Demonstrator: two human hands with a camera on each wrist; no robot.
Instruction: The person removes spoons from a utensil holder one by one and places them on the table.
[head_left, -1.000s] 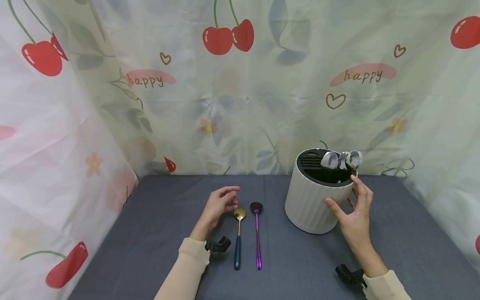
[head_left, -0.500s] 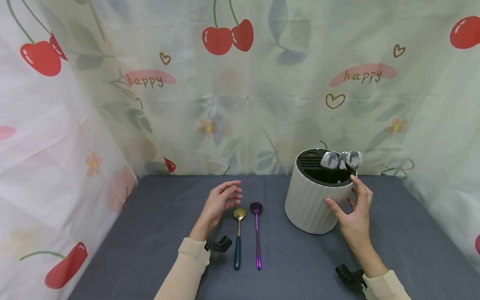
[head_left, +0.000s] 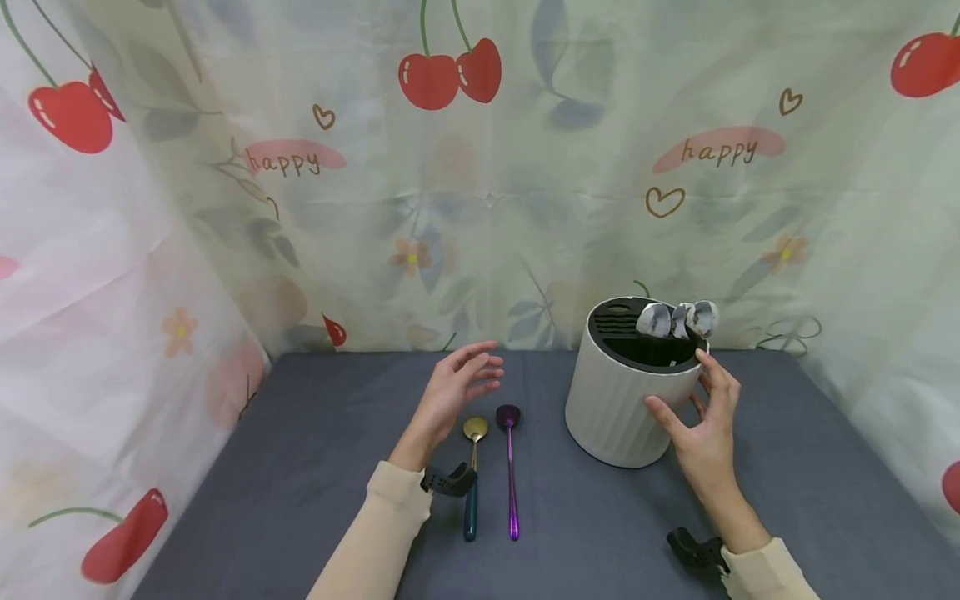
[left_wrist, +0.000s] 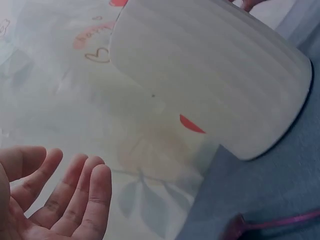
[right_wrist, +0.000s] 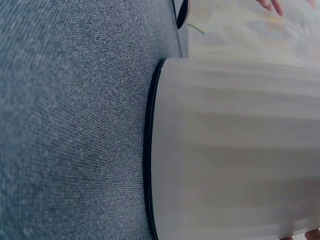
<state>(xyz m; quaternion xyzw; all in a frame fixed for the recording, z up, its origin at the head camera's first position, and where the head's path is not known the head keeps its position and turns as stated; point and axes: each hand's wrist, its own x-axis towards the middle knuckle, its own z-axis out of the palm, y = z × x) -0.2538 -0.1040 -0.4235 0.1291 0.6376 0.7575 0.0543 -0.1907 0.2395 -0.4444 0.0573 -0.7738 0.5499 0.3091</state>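
Observation:
A white ribbed utensil holder (head_left: 615, 408) with a black slotted top stands on the table at the right. My right hand (head_left: 708, 437) holds its right side, thumb on the front wall and fingers at the rim. Several shiny silvery rounded heads (head_left: 655, 320) stick out of its top; their lower parts are hidden. My left hand (head_left: 453, 396) hovers with fingers extended, holding nothing, above and behind a gold spoon with a dark teal handle (head_left: 471, 510). Just right of that lies a purple spoon (head_left: 512, 479). The left wrist view shows the holder wall (left_wrist: 210, 75) apart from my fingers.
A grey cloth (head_left: 322, 467) covers the table. Curtains printed with cherries (head_left: 450, 82) hang behind it and at both sides. Each wrist wears a black camera mount, the left one (head_left: 450, 481) partly covering the teal spoon handle.
My left hand has moved to the right and slightly away from me, and its fingers have straightened. The right hand stays on the holder, and both spoons lie where they were.

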